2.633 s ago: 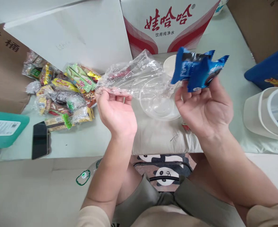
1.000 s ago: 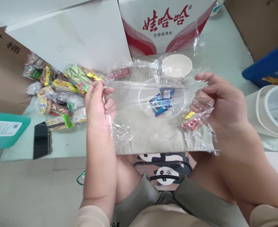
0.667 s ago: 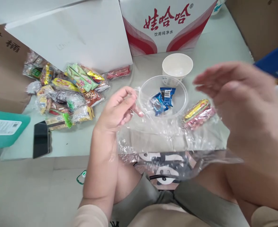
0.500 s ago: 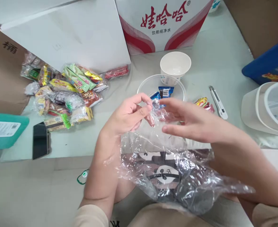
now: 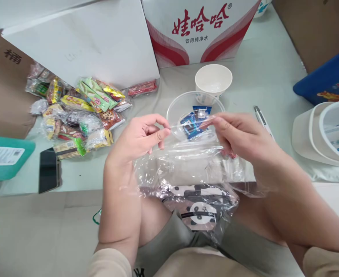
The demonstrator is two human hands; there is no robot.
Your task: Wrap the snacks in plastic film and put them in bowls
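Observation:
A clear plastic bag (image 5: 186, 165) hangs between my two hands, its top edge stretched across in front of me. My left hand (image 5: 147, 134) pinches one end of that edge between thumb and forefinger. At the other end my right hand (image 5: 240, 132) is closed on the bag, with a little of the film bunched at its fingers. Just beyond the bag stands a round clear plastic tub (image 5: 172, 109), partly hidden by the film and my right hand. Blue snack packets (image 5: 191, 125) lie in it. Behind the tub is a white paper bowl (image 5: 214, 79).
Wrapped snacks (image 5: 82, 111) are heaped at the left, near a phone (image 5: 48, 171) and a teal container (image 5: 7, 157). A white utility knife (image 5: 263, 121) and stacked white tubs (image 5: 310, 130) sit at the right. A white-and-red carton (image 5: 195, 30) stands at the back.
My hands have drawn apart, the left going left and the right going right. The bag, bunched between them before, is now spread wide, and more of the blue packets shows.

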